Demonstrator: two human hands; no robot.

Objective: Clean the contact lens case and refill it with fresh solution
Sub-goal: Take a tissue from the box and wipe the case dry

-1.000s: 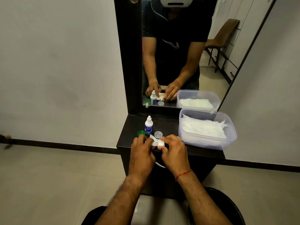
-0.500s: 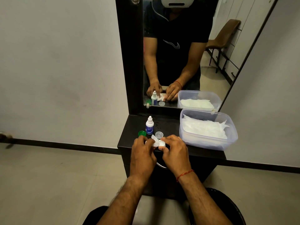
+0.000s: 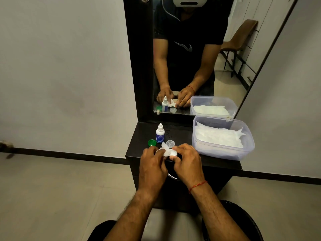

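Over the front edge of the dark shelf (image 3: 182,134), my right hand (image 3: 188,163) grips a white contact lens case (image 3: 173,153) by its right end. My left hand (image 3: 152,164) pinches a small white tissue (image 3: 165,149) against the case's left part, which the tissue and fingers mostly hide. Behind my hands stand a small white solution bottle (image 3: 160,133) with a blue label, a loose green cap (image 3: 152,142) to its left and a loose clear cap (image 3: 170,143) to its right.
A clear plastic tub (image 3: 224,150) of white tissues fills the shelf's right side. A mirror (image 3: 191,54) behind the shelf reflects my arms and the items. A drawer handle (image 3: 172,177) sits below the shelf edge. A dark round bin (image 3: 243,221) stands on the floor at lower right.
The tissue in my left hand has shifted slightly rightward over the case. Both hands stay close together at the shelf's front edge.
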